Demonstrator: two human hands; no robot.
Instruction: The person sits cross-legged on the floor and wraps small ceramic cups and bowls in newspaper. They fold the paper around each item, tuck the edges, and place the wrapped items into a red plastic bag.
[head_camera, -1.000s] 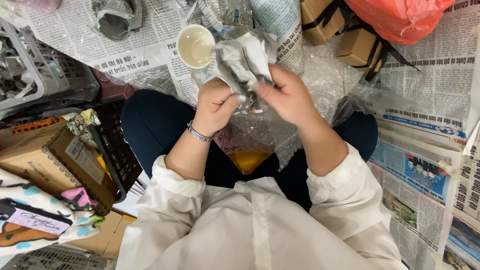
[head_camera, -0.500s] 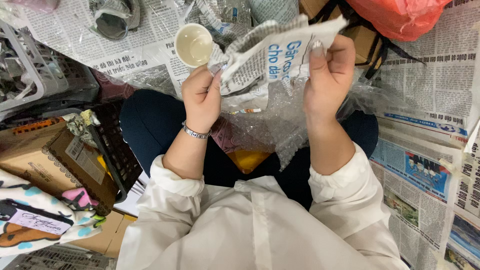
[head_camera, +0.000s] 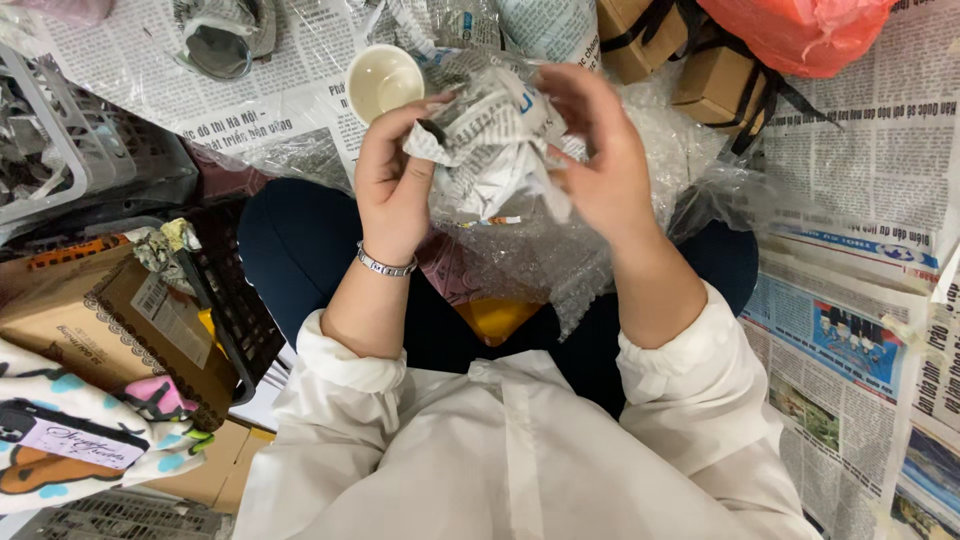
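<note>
My left hand (head_camera: 392, 178) and my right hand (head_camera: 598, 160) both grip a crumpled bundle of newspaper (head_camera: 492, 150), held up over my lap. The paper is bunched into a ball between my fingers; whatever is inside it is hidden. A silver bracelet (head_camera: 386, 265) sits on my left wrist. Under the bundle, a sheet of bubble wrap (head_camera: 545, 265) lies across my legs. A small cream cup (head_camera: 383, 82) stands on the newspaper-covered floor just beyond my left hand.
Newspaper sheets (head_camera: 850, 170) cover the floor. Cardboard boxes (head_camera: 715, 75) and an orange plastic bag (head_camera: 800, 35) lie at the far right. A black crate (head_camera: 235, 320), a brown carton (head_camera: 90, 320) and a grey basket (head_camera: 60, 150) stand at my left. A wrapped item (head_camera: 220, 40) lies far left.
Half a second ago the newspaper was stretched out flat between my raised hands. Now my hands have come down and closer together, and the paper is crumpled into a bundle.
</note>
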